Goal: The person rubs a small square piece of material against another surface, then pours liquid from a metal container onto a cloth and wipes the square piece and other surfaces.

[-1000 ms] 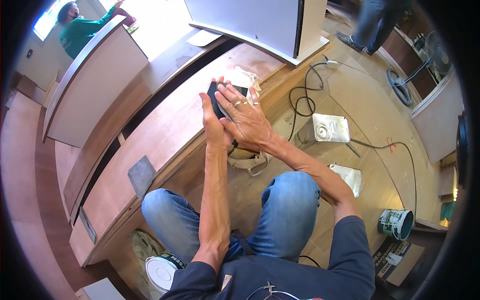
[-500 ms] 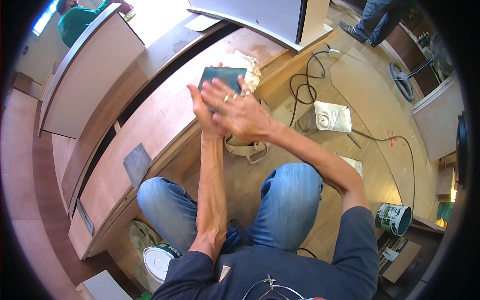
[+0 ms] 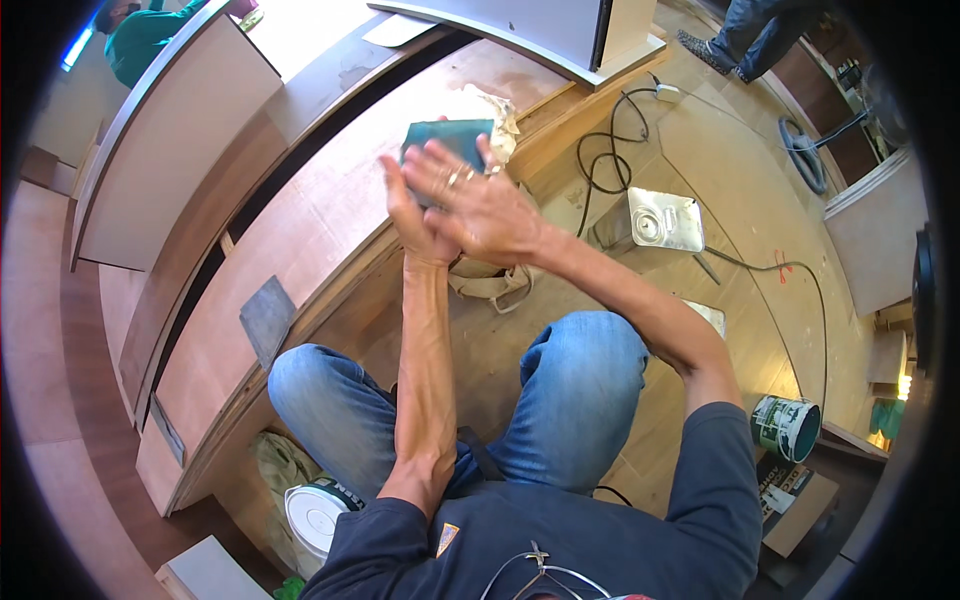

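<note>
A flat, dark green rectangular sheet (image 3: 462, 134) rests in my left hand (image 3: 408, 222), above the pale plywood ledge (image 3: 330, 215). The thumb sticks up at the sheet's left side, while most of the other fingers are hidden beneath it. Across the top lies my right hand (image 3: 485, 215), its fingers stretched out flat against the sheet, with a ring on one. A crumpled off-white cloth (image 3: 505, 125) is just behind, on the ledge. Nearer to me on the same ledge lies a grey sheet (image 3: 267, 318).
A metal can (image 3: 666, 220) stands on the floor to the right, near a looped black cable (image 3: 600, 165). An open green paint bucket (image 3: 786, 428) is at far right, a white-lidded bucket (image 3: 315, 520) at lower left. Other people are at the far left and far right.
My right hand has shifted very slightly over the green sheet, which stays in my left hand. The whole view has moved a little.
</note>
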Tool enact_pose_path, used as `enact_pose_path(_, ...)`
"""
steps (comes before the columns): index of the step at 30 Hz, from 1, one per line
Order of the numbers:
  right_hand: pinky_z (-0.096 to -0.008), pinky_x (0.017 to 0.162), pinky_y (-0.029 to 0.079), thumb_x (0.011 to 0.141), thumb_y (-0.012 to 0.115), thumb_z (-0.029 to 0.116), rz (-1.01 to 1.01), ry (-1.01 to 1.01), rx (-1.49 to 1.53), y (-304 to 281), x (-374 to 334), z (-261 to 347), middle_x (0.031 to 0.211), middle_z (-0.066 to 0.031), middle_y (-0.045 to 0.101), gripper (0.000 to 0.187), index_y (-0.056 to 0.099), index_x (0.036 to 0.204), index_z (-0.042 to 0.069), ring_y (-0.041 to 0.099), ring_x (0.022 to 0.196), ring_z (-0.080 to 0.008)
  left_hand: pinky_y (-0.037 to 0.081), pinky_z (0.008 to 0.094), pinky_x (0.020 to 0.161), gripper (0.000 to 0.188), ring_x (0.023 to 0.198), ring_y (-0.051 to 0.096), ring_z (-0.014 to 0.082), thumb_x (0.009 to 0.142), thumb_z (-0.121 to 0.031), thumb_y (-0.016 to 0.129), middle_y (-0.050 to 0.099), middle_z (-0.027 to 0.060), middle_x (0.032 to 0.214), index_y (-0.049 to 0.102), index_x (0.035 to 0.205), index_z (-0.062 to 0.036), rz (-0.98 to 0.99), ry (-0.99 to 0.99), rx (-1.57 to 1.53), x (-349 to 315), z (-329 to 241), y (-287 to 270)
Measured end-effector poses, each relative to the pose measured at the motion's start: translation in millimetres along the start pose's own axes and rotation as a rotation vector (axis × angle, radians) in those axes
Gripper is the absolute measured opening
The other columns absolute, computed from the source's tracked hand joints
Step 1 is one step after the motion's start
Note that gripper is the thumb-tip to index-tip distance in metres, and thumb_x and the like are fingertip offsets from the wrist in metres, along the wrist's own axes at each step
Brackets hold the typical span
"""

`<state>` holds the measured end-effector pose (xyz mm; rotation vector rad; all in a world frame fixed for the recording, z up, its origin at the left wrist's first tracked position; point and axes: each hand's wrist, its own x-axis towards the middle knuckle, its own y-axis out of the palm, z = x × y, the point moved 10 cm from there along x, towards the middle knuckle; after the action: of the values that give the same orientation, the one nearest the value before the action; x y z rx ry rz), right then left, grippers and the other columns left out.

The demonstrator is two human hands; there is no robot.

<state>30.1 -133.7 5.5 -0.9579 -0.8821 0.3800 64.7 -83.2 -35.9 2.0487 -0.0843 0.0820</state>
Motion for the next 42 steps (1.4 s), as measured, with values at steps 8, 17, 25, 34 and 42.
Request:
enact_pose_path(8,-0.0674,0.118,0.007,0.103,0.04,0.046,0.007,0.084,0.033,0,-5,-22,0.16,-0.0084,0.036,0.06,0.041,0.152,0.01,0.027,0.151,-0.0263,0.035,0.0445,0.116,0.062,0.135,0.046,0.027,0.107,-0.051,0.034,0.051,0.0119,0.145,0.046,0.142,-0.0021,0.005,-0.023,-0.001,-4,4,1)
enact_pose_path(17,-0.0669,0.118,0.011,0.102,0.043,0.046,-0.085,0.121,-0.035,-6,1,-43,0.161,-0.0078,0.033,0.061,0.038,0.153,0.015,0.028,0.15,-0.0285,0.039,0.0436,0.114,0.068,0.132,0.05,0.0268,0.107,-0.054,0.026,0.052,0.0135,0.145,0.045,0.143,-0.0002,-0.036,0.06,0.016,12,-8,2)
enact_pose_path(25,-0.0671,0.117,0.012,0.101,0.047,0.04,-0.155,0.159,0.109,-9,0,-37,0.161,-0.0127,0.032,0.061,0.035,0.155,0.014,0.028,0.15,-0.0317,0.047,0.0426,0.105,0.066,0.12,0.059,0.0261,0.105,-0.058,0.032,0.061,0.0122,0.129,0.052,0.135,-0.0027,-0.082,0.11,0.033,12,-16,9)
enact_pose_path(34,-0.0624,0.119,0.009,0.102,0.046,0.037,-0.102,0.218,0.199,-6,19,-29,0.164,-0.0118,0.024,0.063,0.03,0.156,0.009,0.021,0.152,-0.0303,0.042,0.0409,0.111,0.068,0.13,0.052,0.0247,0.105,-0.059,0.031,0.056,0.0104,0.139,0.046,0.143,-0.0047,-0.094,0.125,0.247,6,-33,6)
enact_pose_path(42,-0.0636,0.119,0.004,0.102,0.042,0.044,-0.061,0.055,0.166,-13,29,4,0.164,-0.007,0.026,0.06,0.034,0.156,0.017,0.02,0.153,-0.0274,0.029,0.0422,0.12,0.09,0.144,0.037,0.0265,0.096,-0.074,0.031,0.033,0.0112,0.159,0.025,0.156,-0.006,-0.135,-0.038,0.143,2,-34,17)
